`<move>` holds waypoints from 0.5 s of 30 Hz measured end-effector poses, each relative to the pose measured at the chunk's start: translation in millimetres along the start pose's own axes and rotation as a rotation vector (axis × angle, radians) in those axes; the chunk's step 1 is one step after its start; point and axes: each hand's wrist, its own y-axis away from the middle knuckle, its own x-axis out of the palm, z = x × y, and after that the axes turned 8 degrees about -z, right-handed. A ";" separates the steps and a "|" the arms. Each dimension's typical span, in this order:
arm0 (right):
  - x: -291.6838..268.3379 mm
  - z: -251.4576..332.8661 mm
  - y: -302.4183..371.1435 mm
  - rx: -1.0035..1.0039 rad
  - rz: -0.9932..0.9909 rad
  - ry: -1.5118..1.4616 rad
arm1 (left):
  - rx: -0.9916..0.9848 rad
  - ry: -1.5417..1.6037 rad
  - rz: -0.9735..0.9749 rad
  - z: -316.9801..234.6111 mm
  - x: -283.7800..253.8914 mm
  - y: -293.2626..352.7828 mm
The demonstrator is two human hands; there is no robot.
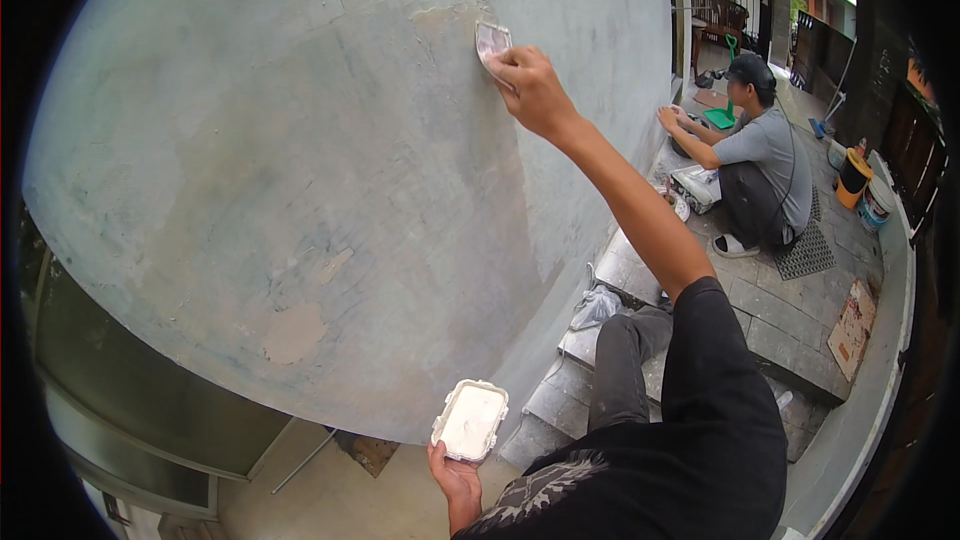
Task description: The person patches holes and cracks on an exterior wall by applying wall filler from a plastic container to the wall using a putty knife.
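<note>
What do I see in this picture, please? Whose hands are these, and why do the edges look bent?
There is no machine here, only a person's two bare hands. The one picture comes from a wide fisheye camera on that person's head, which bends straight edges. The right hand holds a scraper at the grey wall, where beige patches show. The left hand holds a small tub of pale paste, lower down. To the right, a co-worker squats on the paved floor.

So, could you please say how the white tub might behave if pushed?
The white tub seems fairly stiff, keeping its rectangular shape. Pale paste inside probably adds weight. Pushed at its far end, it might tip: the left hand shows only at the near end.
</note>
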 end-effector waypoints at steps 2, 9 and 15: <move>-12.6 -0.4 11.7 0.015 0.129 -0.035 | -0.005 0.015 0.002 3.7 -1.4 1.3; -30.8 -13.9 -29.5 0.057 -0.107 0.066 | -0.054 0.005 -0.021 9.5 -13.6 1.2; -14.0 12.9 -5.5 0.057 0.084 -0.085 | -0.021 0.019 -0.053 12.6 -12.3 4.0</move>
